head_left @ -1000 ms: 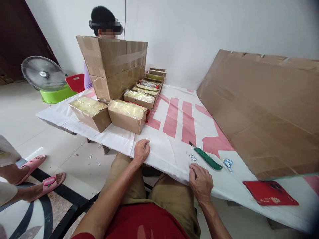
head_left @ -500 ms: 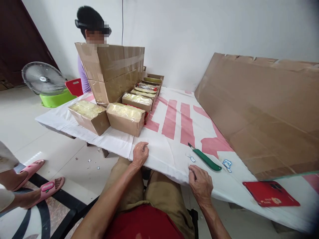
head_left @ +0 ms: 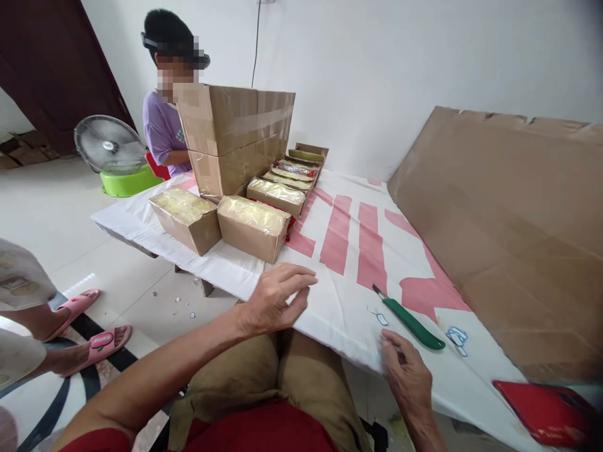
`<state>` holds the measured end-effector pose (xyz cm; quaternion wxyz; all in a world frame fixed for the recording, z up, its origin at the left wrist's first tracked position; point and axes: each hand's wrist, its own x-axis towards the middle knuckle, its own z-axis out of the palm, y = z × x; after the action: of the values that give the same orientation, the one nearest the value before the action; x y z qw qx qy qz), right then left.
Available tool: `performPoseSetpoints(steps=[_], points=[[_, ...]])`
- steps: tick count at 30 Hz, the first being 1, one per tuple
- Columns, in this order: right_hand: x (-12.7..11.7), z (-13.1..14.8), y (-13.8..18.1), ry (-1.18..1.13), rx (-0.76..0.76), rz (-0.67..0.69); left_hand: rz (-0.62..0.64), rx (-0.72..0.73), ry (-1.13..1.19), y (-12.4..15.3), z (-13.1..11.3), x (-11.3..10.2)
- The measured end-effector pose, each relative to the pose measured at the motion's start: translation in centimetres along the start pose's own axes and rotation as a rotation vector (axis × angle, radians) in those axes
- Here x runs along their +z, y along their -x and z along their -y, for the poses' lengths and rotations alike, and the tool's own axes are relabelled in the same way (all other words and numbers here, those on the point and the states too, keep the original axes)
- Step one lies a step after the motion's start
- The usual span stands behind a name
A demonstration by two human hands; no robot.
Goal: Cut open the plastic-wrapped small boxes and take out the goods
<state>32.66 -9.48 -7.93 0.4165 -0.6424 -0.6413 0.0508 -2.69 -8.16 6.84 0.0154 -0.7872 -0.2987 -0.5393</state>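
My left hand (head_left: 277,298) is raised just over the front edge of the table, its fingers stretched out and thumb apart, with nothing in it. The closest thing to it is a small cardboard box (head_left: 252,235) with clear film over its yellowish top. At the table edge rests my right hand (head_left: 407,370), fingers loosely bent and apart, holding nothing. Just beyond it lies a green utility knife (head_left: 414,324) with its blade out, pointing away to the left. A small blue-edged tag (head_left: 381,319) is beside the knife, and more such tags (head_left: 456,340) lie in a bunch to its right.
Taped cardboard boxes (head_left: 235,125) are stacked at the left, with another film-topped box (head_left: 186,220) and a row of opened boxes (head_left: 292,179). A large cardboard sheet (head_left: 509,238) and red phone (head_left: 541,411) are at right. A person in purple (head_left: 162,132) sits behind the stack; another person's feet (head_left: 101,348) show lower left.
My left hand has lifted off the table edge and moved right, its fingers opening out. My right hand stays at the edge. The view has shifted slightly left.
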Motion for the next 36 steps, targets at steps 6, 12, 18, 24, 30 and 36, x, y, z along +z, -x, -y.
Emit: performPoseSetpoints(steps=[6,12,18,24,30,36], points=[[1.4,7.2,-0.3,-0.183,-0.102,0.098,-0.174,-0.282,-0.292,3.1,5.6,-11.0],[9.4,17.5,-1.4,-0.458,-0.297,0.495,-0.634,-0.962,-0.383,6.9,15.0,-20.1],[18.6,28.6,-4.9,-0.561,-0.272,0.838,-0.783,-1.204,-0.218,7.4,23.4,-23.2],[26.2,37.2,-7.8,-0.558,-0.193,0.988,-0.796,-1.297,-0.051,6.6,29.6,-23.5],[26.9,38.4,-6.1,-0.642,-0.195,1.021,-0.805,-1.33,-0.017,8.7,25.2,-25.8],[22.3,36.0,-3.2,-0.689,-0.222,1.035,-0.72,-1.338,-0.105,10.9,16.6,-26.3]])
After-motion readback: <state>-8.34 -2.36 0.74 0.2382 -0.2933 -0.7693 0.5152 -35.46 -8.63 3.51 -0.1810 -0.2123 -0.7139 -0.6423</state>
